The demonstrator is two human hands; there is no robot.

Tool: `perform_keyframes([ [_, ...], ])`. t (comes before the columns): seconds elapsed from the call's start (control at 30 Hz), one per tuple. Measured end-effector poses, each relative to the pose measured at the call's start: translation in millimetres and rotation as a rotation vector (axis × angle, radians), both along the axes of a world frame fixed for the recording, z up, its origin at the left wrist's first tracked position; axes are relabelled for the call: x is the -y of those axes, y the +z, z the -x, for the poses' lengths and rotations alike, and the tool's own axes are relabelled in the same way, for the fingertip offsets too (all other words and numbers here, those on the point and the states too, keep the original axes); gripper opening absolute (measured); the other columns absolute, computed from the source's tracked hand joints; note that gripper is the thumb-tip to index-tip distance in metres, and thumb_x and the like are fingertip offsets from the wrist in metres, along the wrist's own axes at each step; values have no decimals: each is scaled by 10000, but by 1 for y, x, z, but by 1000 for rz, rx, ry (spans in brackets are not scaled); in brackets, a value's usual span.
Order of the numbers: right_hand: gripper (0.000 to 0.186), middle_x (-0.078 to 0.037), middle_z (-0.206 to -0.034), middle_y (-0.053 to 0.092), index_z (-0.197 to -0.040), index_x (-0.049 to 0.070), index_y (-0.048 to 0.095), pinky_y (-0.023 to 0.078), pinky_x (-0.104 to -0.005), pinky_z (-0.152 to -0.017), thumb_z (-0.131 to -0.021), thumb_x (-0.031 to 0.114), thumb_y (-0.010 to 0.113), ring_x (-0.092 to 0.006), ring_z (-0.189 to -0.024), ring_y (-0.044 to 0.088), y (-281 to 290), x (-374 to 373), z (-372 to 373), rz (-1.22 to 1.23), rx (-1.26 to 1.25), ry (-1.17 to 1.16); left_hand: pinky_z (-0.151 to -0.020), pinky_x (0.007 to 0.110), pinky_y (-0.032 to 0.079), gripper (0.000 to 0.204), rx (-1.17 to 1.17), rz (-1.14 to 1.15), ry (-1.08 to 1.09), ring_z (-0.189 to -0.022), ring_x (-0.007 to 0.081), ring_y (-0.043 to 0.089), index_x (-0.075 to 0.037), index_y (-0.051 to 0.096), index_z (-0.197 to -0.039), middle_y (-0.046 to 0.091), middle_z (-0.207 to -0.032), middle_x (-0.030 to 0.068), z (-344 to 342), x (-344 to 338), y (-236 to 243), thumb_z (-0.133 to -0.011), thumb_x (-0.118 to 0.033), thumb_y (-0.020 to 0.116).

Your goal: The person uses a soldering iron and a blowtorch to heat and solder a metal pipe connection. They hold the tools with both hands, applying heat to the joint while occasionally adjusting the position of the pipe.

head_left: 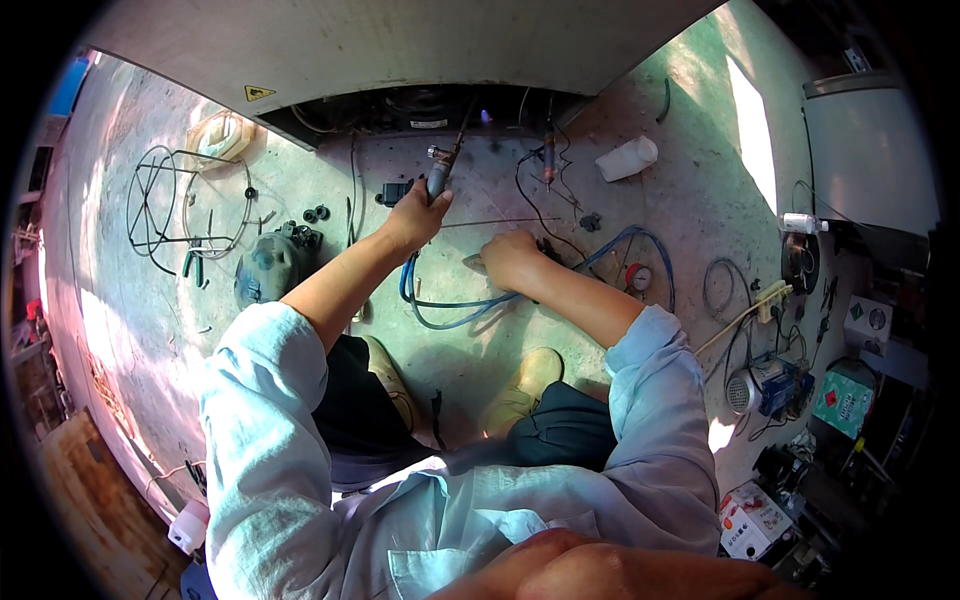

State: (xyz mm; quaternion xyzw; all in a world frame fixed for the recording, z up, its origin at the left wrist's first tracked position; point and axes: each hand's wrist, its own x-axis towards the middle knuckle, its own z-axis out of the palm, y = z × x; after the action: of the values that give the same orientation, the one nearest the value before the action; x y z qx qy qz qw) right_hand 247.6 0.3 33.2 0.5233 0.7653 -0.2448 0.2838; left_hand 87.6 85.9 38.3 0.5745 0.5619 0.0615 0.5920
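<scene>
Left hand: the left hand (415, 215) is closed round the grip of a torch (440, 175), fingers wrapped fully about it.
Torch: its long axis runs up and slightly right from the fist, the nozzle pointing into the open base of the cabinet (400, 50), where a small blue flame (486, 116) shows just right of the tip.
Right hand: the right hand (510, 258) is curled low over the floor, right of and below the left; it seems to pinch a thin rod (500, 221) that lies level between the two hands, though the grip is too small to be sure.
Signs: a yellow triangular warning label (259, 92) sits on the cabinet face, up and left of the left hand.
Packages: a white plastic bottle (627, 158) lies on its side up and right of the right hand; a green box (842, 398) stands far right and below.
Hose: a blue hose (440, 318) loops on the floor just below both hands.
Room: bare concrete floor (690, 210) opens right of the right hand; a wire frame (180, 205) crowds the far left.
</scene>
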Motion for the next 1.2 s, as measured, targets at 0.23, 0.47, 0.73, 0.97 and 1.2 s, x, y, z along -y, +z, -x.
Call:
perform_keyframes([
  [0.23,246,-45,-1012,697,-1001,166,715,526,-377,-703,-904,280,520,-233,-920,673,2,0,0,2,15,13,-622,260,422,325,-4,-14,-5,-674,102,462,-52,430,-1095,471,-748,4,0,0,-3,-959,-331,525],
  [0.47,235,-38,-1018,696,-1012,185,716,526,-374,-702,-894,258,527,-230,-919,674,1,0,1,-4,22,10,-623,261,423,329,-1,-11,0,-671,103,463,-51,431,-1095,472,-742,5,0,0,-1,-956,-333,529],
  [0.73,246,-41,-1009,697,-1001,182,719,520,-376,-722,-903,287,519,-235,-923,670,0,0,1,-11,16,-2,-626,264,424,323,-7,-11,3,-673,105,464,-53,434,-1087,477,-750,7,-1,0,-2,-956,-333,529],
  [0.97,269,-48,-991,700,-984,170,721,518,-379,-719,-914,315,506,-239,-915,671,2,0,0,-11,-2,-21,-628,267,426,325,6,-22,-2,-677,108,466,-52,436,-1081,479,-753,11,-1,0,-4,-957,-339,527],
  [1.2,239,-42,-977,704,-966,173,724,522,-374,-700,-896,291,529,-230,-903,676,5,0,1,-8,25,-14,-623,268,427,334,-13,-18,-3,-676,108,469,-50,434,-1078,482,-753,13,-1,0,-2,-954,-345,531],
])
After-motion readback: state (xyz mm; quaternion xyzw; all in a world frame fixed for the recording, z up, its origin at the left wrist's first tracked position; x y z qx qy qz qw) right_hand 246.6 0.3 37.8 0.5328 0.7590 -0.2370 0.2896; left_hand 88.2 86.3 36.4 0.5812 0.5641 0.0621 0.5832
